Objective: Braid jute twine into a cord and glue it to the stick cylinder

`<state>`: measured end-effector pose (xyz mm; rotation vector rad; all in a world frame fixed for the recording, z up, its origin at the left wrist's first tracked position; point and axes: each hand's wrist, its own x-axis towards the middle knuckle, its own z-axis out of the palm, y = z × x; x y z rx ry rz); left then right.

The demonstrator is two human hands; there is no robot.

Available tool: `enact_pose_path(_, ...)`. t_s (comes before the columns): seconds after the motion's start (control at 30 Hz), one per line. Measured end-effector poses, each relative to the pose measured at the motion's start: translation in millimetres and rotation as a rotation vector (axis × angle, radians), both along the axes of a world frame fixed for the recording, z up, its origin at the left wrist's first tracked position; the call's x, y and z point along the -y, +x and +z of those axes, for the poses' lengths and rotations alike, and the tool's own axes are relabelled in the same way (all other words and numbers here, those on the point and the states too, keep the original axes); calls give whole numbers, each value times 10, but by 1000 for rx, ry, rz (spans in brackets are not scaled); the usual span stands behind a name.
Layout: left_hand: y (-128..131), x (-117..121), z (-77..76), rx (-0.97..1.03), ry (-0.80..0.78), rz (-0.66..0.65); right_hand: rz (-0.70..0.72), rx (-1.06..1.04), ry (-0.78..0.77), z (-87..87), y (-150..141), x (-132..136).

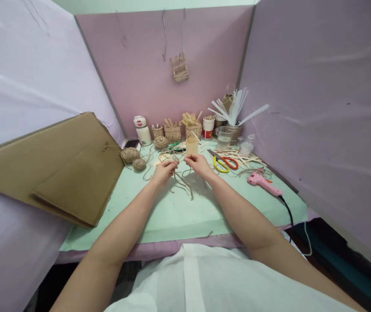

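Note:
Near the middle of the table, my left hand (166, 170) pinches brown jute twine (183, 184), and several loose strands hang below its fingers. A short gap to the right, my right hand (200, 165) is also closed in a pinch, with a thin strand of twine curving down beneath it. Just behind the right hand stands a small pale wooden piece with a notched top (192, 146). Twine loops and a pair of green-handled scissors or pliers (174, 146) lie beyond the left hand. What sits right between the fingertips is too small to make out fully.
Balls of twine (130, 155) and a big cardboard sheet (75, 173) lie left. Baskets of wooden sticks (173, 133) line the back. Scissors with yellow and orange handles (225, 164) and a pink glue gun (265, 183) with its cord are right. A wooden basket (179, 69) hangs above.

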<state>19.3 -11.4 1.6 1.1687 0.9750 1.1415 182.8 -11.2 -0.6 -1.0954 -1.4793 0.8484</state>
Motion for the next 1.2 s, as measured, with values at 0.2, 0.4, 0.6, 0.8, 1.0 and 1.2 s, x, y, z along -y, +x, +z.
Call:
enact_pose_path(0.2,-8,78,91,95,-110,-184,-36,42,58,12,29,-11)
enact_pose_path(0.4,-12,94,115,112,-121,-245,-192,206,83,-7,80,-36)
enact_pose_path(0.6,16,68,75,67,-88,-211,-271,314,91,-49,96,-39)
enact_pose_path(0.8,60,42,-10,-13,72,10,-326,429,211,-23,24,23)
enact_pose_path(1.0,66,54,-53,-280,256,85,-5,427,480,13,-22,98)
enact_pose_path(1.2,62,38,-88,-317,333,99,-37,419,426,7,-12,76)
